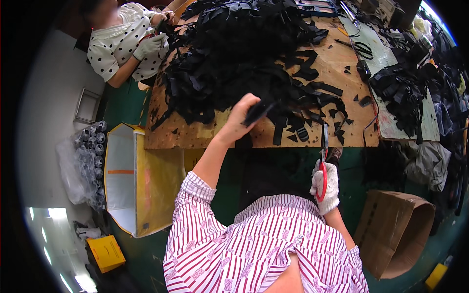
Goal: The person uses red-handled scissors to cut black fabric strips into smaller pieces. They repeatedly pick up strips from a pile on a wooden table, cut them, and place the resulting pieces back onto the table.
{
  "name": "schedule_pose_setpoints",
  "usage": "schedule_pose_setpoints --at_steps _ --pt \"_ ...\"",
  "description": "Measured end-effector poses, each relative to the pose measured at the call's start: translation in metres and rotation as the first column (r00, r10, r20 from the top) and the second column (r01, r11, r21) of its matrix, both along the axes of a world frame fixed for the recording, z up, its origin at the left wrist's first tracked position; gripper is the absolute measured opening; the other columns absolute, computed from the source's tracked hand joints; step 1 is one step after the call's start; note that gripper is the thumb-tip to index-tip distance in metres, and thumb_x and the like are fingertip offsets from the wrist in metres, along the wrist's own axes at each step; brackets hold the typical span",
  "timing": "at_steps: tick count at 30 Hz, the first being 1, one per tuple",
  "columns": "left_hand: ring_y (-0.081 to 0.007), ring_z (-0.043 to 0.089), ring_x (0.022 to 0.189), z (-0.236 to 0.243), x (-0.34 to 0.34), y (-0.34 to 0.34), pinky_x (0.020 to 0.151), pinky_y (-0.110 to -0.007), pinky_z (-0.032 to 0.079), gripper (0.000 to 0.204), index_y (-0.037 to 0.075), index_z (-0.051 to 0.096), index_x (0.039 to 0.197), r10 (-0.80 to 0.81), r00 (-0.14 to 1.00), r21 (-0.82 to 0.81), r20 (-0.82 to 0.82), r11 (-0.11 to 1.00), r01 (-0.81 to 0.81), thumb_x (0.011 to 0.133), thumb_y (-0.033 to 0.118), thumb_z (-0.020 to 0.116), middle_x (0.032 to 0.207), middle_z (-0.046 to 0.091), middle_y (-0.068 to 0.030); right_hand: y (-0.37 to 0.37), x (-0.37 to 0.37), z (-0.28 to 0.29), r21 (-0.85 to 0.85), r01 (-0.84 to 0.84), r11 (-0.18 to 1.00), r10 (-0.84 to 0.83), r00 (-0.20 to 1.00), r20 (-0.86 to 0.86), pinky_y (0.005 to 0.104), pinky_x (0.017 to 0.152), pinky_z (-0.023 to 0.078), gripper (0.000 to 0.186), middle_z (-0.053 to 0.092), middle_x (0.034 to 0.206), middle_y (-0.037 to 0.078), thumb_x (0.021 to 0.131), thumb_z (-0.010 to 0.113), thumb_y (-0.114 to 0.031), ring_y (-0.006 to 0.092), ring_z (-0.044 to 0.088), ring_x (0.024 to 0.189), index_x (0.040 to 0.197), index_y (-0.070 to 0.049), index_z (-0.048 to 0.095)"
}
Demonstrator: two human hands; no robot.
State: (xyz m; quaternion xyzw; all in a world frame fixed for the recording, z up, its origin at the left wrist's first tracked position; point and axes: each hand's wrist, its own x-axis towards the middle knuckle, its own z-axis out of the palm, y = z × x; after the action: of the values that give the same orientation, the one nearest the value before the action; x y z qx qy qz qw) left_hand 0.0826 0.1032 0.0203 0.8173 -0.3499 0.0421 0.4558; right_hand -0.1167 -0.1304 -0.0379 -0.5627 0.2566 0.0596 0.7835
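Note:
My bare left hand (238,120) is closed around a piece of black webbing strap (259,112), slightly blurred, over the front part of the wooden table (207,139). Beyond it rises a big tangled heap of black straps (229,58). In a white knit glove, my right hand (330,189) holds scissors (323,178) by their red handles. Their blades point away from me, over the table's front edge; whether they are parted I cannot tell. Black offcuts and a strap with a buckle (302,134) lie near the blade tips.
Across at the upper left, a gloved co-worker (124,44) handles something dark. A yellow bin (161,183) stands against the table's left front, a cardboard box (391,234) at the lower right. Black-handled scissors (363,50) and another strap pile (400,93) lie to the right.

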Motion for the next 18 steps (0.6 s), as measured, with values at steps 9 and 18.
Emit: schedule_pose_setpoints --at_steps 9,18 --pt "-0.0034 0.042 0.053 0.046 -0.060 -0.018 0.044 -0.017 0.030 0.020 0.007 0.053 0.095 -0.090 0.825 -0.532 -0.558 0.802 -0.272 0.087 0.022 0.063 0.082 0.062 -0.0042 -0.004 0.017 0.018 -0.057 -0.040 0.998 0.043 0.998 0.045 0.0204 0.041 0.042 0.040 0.048 0.074 0.003 0.076 0.060 -0.002 0.0091 0.047 0.049 0.110 -0.001 0.040" --pt "-0.0037 0.048 0.064 -0.011 -0.112 -0.079 0.055 -0.019 0.038 0.021 0.004 0.055 0.100 -0.124 0.780 -0.414 -0.613 0.892 -0.183 0.085 0.015 0.065 0.077 0.054 0.0023 0.001 0.032 0.020 -0.317 0.022 0.948 0.083 0.946 0.313 0.0246 0.073 0.048 0.056 0.053 0.090 0.003 0.073 0.070 -0.003 0.0103 0.056 0.079 0.118 -0.002 0.037"
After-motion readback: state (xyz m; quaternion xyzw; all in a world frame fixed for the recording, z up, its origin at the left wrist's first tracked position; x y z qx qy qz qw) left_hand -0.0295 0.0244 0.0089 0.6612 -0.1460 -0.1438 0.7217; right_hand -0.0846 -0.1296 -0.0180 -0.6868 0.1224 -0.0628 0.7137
